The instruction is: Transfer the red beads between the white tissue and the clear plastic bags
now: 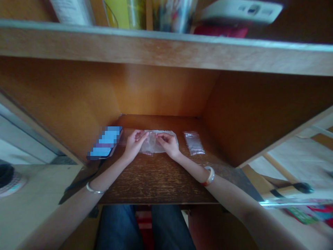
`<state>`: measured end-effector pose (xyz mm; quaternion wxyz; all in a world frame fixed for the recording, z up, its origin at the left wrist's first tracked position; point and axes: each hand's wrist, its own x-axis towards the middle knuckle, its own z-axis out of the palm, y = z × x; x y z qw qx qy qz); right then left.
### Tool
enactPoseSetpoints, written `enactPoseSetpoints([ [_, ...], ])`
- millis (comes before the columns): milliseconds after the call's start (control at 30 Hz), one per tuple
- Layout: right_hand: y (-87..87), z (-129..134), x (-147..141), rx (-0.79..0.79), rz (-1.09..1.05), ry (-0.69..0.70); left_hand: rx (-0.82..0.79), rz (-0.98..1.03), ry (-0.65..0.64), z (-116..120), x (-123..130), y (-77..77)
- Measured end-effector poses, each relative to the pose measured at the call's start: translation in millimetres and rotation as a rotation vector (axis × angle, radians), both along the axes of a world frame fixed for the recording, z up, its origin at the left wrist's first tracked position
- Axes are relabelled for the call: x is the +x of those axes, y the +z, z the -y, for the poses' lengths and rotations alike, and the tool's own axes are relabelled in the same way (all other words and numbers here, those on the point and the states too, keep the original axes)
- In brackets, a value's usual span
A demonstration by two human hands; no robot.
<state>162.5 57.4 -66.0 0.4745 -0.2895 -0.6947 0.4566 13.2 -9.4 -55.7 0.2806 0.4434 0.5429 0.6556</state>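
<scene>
A clear plastic bag [153, 144] lies on the dark wooden desk, under and between my two hands. My left hand [136, 140] is at its left part, thumb and fingertips pinched together near its upper edge. Facing it, my right hand [168, 141] pinches close to the same edge. Whether a smaller item sits between the fingertips is too blurred to tell. To the right rests a small clear zip bag [194, 143], apart from both hands. More clear plastic shows left of my left hand.
A phone [106, 142] with a pixelated screen stands tilted at the left wall, a dark cable beside it. Wooden panels enclose the desk [156, 180] at the back and sides. A shelf [166, 52] holding several items crosses above. A basket [10, 180] is at far left.
</scene>
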Motion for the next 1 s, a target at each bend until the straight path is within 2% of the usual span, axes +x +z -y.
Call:
enactPoseSetpoints([
  [133,-3.3,-4.0,-0.4,-0.08,-0.041,-0.048,-0.026,0.047,-0.027,0.0,-1.7,-2.3],
  [500,-2.9,-5.7,-0.3,-0.156,-0.079,-0.105,-0.035,-0.063,-0.054,0.2,-4.7,-3.9],
  [867,-8.8,-9.8,0.2,-0.033,-0.01,-0.184,-0.009,-0.136,-0.019,-1.4,-9.2,-8.3],
  [1000,-6.7,-8.2,-0.1,-0.073,-0.029,-0.141,-0.007,-0.128,-0.014,-1.4,-8.9,-8.3],
])
